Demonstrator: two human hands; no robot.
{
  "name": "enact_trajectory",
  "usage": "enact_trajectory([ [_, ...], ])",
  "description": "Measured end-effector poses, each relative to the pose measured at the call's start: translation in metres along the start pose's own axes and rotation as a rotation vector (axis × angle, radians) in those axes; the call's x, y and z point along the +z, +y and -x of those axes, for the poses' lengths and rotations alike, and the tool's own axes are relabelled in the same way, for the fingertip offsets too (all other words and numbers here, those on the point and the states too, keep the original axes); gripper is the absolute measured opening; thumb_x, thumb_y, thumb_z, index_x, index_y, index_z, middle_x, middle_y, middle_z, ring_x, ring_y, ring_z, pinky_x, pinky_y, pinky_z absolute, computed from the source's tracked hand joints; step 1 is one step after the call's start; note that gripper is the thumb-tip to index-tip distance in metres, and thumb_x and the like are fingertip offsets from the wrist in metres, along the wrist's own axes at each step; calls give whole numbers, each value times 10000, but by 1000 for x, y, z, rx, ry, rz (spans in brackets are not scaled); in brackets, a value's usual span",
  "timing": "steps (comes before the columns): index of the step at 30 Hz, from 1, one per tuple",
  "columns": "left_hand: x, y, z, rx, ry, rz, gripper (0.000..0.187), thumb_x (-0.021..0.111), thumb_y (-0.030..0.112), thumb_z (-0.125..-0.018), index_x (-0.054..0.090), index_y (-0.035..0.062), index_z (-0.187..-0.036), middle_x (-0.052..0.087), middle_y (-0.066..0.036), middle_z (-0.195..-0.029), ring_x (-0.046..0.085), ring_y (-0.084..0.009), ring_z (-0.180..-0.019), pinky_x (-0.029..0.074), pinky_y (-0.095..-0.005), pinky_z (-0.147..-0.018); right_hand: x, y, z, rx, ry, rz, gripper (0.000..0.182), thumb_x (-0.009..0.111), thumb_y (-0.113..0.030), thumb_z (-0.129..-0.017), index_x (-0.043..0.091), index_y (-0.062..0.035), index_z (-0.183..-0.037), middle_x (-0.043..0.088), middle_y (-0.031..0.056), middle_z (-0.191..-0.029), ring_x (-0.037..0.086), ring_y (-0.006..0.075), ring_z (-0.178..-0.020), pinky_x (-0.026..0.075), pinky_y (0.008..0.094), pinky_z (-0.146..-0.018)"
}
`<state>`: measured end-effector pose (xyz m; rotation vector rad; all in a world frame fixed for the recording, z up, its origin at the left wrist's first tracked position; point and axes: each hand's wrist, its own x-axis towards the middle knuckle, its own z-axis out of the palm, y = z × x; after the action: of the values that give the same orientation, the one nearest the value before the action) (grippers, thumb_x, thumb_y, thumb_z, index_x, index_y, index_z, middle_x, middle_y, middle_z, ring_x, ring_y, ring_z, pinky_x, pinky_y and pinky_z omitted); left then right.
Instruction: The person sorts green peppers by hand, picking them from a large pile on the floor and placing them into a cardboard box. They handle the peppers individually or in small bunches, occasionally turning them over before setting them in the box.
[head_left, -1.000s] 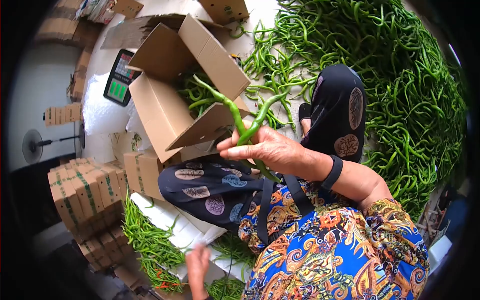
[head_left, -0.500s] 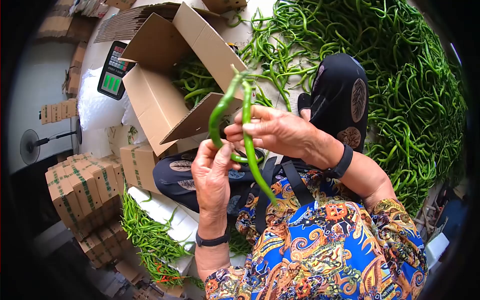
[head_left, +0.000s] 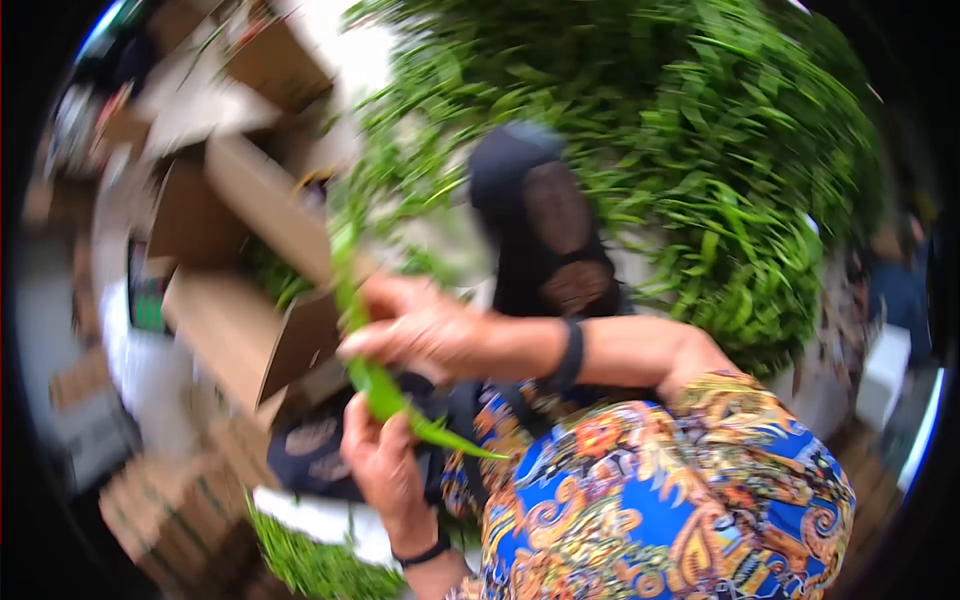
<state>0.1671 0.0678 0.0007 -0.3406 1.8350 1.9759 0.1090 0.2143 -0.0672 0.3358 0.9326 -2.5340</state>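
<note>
A long green pepper (head_left: 385,395) runs down from my right hand (head_left: 425,325), whose thumb and fingers are closed round its upper part. Just below, my left hand (head_left: 385,465) has its thumb and fingers closed at the lower part of the green peppers. Motion blur hides how many peppers are between the hands. To the left stands an open cardboard box (head_left: 225,330) with green peppers (head_left: 275,275) inside.
A large heap of green peppers (head_left: 700,150) spreads across the upper right. More peppers (head_left: 320,555) lie beside a white block (head_left: 330,515) at the lower left. Stacked cartons (head_left: 175,505), a scale (head_left: 148,300) and another box (head_left: 278,65) are on the left.
The view has swung, so the box and my legs appear farther left and the scene is blurred. Both hands appear farther left and lower, with the peppers now overlapping between them.
</note>
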Motion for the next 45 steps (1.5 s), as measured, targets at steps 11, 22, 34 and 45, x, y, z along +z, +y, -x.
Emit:
enact_trajectory([
  [11,-71,97,-54,658,93,-846,261,601,60,-905,618,-23,-1152,639,-200,-1022,647,-270,-824,542,-363,-661,-36,-72,113,-547,205,454,224,630,-160,-909,585,3,-1056,655,69,-923,607,115,-880,492,288,-804],
  [22,-71,74,-141,352,39,-369,305,588,176,-928,611,-13,-1166,642,-178,-1099,644,-260,-950,530,-333,-786,-290,2,335,-553,1832,991,174,643,-72,-774,611,-60,-945,607,98,-836,600,246,-766,501,364,-724],
  [34,42,55,-81,197,-163,-653,285,604,217,-938,610,29,-1152,637,-100,-1058,595,-184,-986,466,-280,-864,-349,-85,373,-374,1614,1725,617,752,-215,-693,517,-5,-1223,556,180,-1189,496,354,-1142,389,422,-1002],
  [45,42,-7,-68,96,-218,-648,216,594,118,-927,616,-2,-1105,640,-50,-941,608,-96,-808,492,-199,-711,-425,-100,314,372,1463,1872,686,863,-194,-526,572,-78,-1136,498,115,-1141,462,306,-1114,370,421,-932],
])
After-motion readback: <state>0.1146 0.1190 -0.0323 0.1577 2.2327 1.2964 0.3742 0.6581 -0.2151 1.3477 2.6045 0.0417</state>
